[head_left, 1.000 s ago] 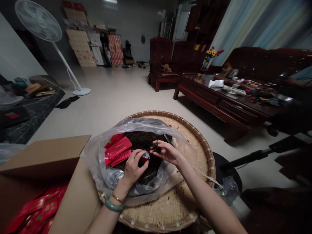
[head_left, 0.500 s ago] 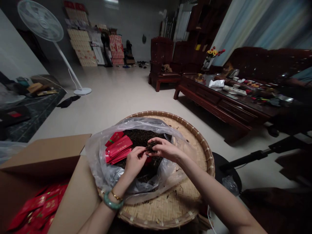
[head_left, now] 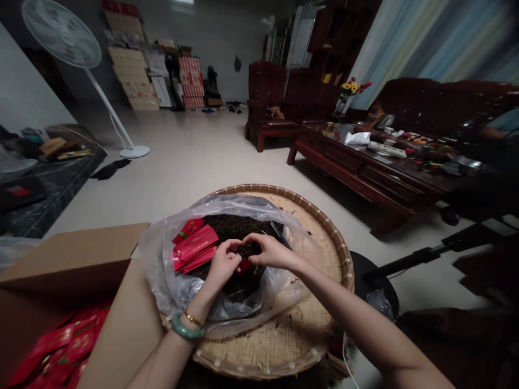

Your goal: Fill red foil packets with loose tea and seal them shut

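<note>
My left hand (head_left: 224, 263), with a green bangle (head_left: 187, 327) and a gold bracelet at the wrist, is closed with its fingertips together; what they hold is hidden. Facing it, my right hand (head_left: 271, 252) curls its fingers round a small clump of dark dried leaves (head_left: 250, 249). The two hands meet over an open clear plastic bag (head_left: 162, 259) full of such leaves (head_left: 231, 224). Just beneath them shows a small red piece (head_left: 244, 266), partly covered. Left of my hands, a stack of red packets (head_left: 197, 244) lies in the bag. A dark slim tool (head_left: 280, 235) rests by the bag's right side.
Under the bag is a round woven bamboo tray (head_left: 279, 346) with scattered leaf bits. An open cardboard box (head_left: 125, 319) with red packets (head_left: 60, 346) stands at left. A black stand (head_left: 405, 262) is at right. Beyond are a wooden table (head_left: 348, 162) and a fan (head_left: 65, 38).
My hands have drawn closer together, and the leaf clump between them sits lower and is more hidden. My right fingers curl in more. The view has shifted slightly.
</note>
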A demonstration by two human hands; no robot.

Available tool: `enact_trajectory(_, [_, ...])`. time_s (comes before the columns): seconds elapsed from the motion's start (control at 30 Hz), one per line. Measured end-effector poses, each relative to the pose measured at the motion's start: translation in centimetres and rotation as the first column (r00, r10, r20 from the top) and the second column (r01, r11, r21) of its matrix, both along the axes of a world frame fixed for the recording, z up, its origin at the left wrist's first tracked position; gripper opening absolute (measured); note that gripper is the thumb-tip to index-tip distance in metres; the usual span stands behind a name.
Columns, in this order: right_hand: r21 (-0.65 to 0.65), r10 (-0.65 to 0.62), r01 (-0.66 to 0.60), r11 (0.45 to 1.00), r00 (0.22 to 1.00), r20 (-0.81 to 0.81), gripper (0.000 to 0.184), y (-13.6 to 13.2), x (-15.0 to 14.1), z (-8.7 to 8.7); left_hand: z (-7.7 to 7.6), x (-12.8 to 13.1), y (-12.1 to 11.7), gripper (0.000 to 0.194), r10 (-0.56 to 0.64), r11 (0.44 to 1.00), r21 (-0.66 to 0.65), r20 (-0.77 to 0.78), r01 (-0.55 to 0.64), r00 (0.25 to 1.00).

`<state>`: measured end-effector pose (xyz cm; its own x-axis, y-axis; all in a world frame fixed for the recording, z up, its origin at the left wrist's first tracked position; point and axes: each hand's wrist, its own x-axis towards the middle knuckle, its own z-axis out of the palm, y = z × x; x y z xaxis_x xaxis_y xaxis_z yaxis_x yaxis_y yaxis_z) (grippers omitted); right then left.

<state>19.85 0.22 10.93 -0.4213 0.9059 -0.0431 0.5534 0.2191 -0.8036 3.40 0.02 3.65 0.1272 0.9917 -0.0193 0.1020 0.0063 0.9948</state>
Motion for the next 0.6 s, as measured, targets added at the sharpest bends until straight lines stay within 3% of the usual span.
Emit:
enact_trajectory(0.13, [0.053,0.047,-0.05,0.997,0.998,0.052,0.035,-0.2,-0.2,0.2,0.3,0.0,-0.1,0.039,0.006,0.999,-0.048,0.071,-0.003,0.997])
enact_trajectory(0.37, [0.153,0.092,-0.14,0.978,0.955,0.283,0.02,0.1,-0.5,-0.7,-0.2,0.6,-0.5,0.04,0.076,0.997,-0.002,0.084,-0.076,0.994])
enact_trajectory(0.6, [0.212,-0.024,-0.059,0.976,0.93,0.367,0.03,-0.2,-1.2,-1.1,-0.3,1.3,-1.0,0.043,0.074,0.992,0.099,-0.002,-0.074,0.997])
